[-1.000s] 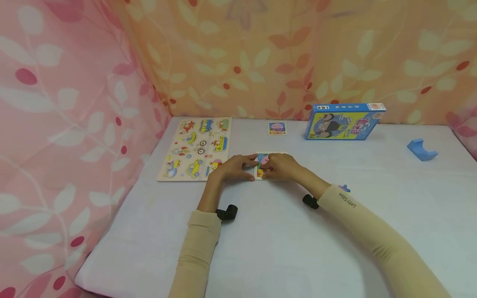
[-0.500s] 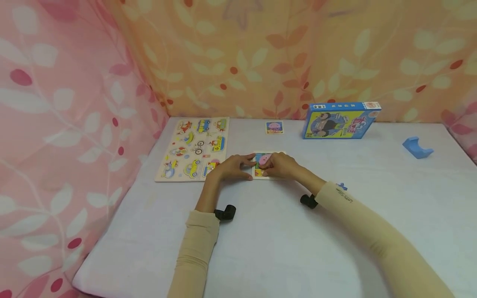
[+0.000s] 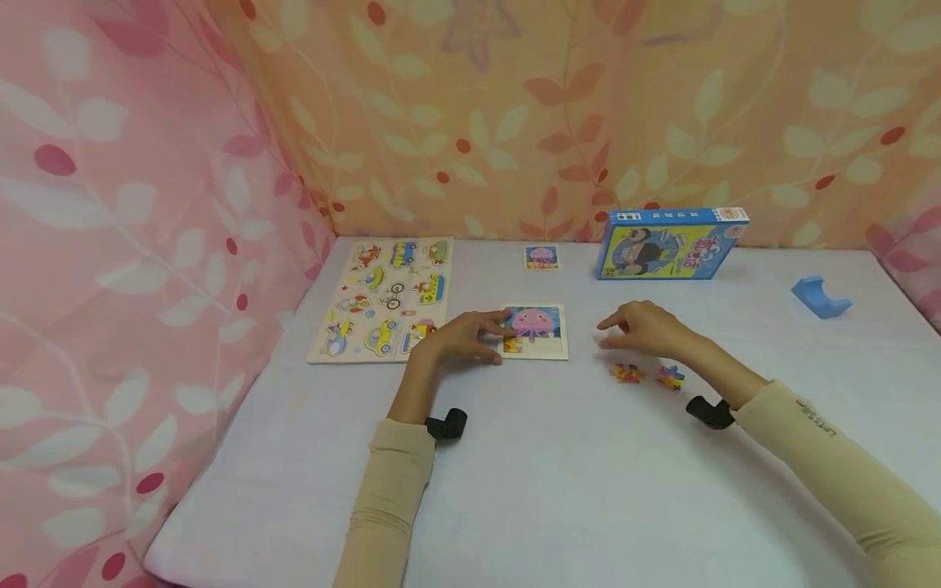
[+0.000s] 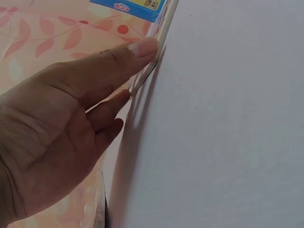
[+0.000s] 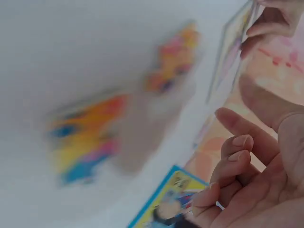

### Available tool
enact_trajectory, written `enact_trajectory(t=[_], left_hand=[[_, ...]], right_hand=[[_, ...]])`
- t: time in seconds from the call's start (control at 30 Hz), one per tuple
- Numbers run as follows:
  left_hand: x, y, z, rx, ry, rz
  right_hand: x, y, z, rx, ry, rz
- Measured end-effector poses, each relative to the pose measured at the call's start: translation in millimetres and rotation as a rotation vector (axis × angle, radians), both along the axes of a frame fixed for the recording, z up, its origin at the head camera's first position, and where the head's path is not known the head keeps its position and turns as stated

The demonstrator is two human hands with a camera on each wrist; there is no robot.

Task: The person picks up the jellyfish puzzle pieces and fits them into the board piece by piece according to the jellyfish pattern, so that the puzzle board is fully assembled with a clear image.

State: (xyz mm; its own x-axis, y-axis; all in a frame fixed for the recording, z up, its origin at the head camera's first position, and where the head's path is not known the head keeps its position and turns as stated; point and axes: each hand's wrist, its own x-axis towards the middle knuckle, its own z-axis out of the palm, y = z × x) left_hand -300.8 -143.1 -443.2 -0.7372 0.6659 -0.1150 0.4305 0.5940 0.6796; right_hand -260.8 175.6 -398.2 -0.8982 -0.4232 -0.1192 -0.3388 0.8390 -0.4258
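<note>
A small framed jigsaw puzzle [image 3: 546, 349] lies mid-table, showing a pink octopus in its upper part and a pale bare strip at the lower right. My left hand [image 3: 469, 335] rests at its left side, fingertips over the left edge and thumb by the near corner. In the left wrist view the thumb [image 4: 142, 47] is straight along the frame's edge. To the right of the puzzle, my right hand [image 3: 647, 327] hovers with loosely bent fingers and nothing in them. Just below it lie two loose jigsaw pieces, one orange [image 3: 627, 373] and one multicoloured [image 3: 671, 377].
A wooden vehicle puzzle board [image 3: 359, 327] lies left, partly behind my left hand. Behind the jigsaw is a small octopus picture card [image 3: 541, 257]. A blue and yellow box [image 3: 657, 249] stands at the back right; a blue curved block [image 3: 819, 296] sits farther right.
My right hand has left the jigsaw and moved right, uncovering the octopus picture and the loose pieces that it and its arm hid. My left hand has stayed at the frame.
</note>
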Motion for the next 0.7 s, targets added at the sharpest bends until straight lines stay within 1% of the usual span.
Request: enact_trajectory(t=[0.07,0.13,0.23,0.3,0.47,0.53,0.7], left_hand=[[0.4,0.4,0.5,-0.028,-0.007,-0.012],[0.3,-0.1,0.5,-0.059,-0.005,-0.01],[0.1,-2.0,0.8,-0.081,0.017,0.014],[-0.6,-3.0,1.4,-0.072,0.025,0.019],[-1.5,-2.0,1.8,-0.049,0.006,0.014],[-1.1,-1.5,1.8,-0.045,0.0,0.012],[-1.0,-1.4,-1.9,-0.027,0.003,-0.001]], right_hand=[[7.4,11.1,-3.3,0.015,-0.011,-0.004],[14.2,18.3,-6.9,0.025,-0.036,-0.006],[21.6,23.8,-11.9,0.042,-0.048,0.009],[24.4,25.2,-13.7,0.045,-0.051,0.024],[30.6,31.1,-15.5,0.069,-0.005,0.067],[32.8,33.5,-16.1,0.078,0.014,0.076],[36.1,36.7,-20.5,0.076,0.023,0.081]])
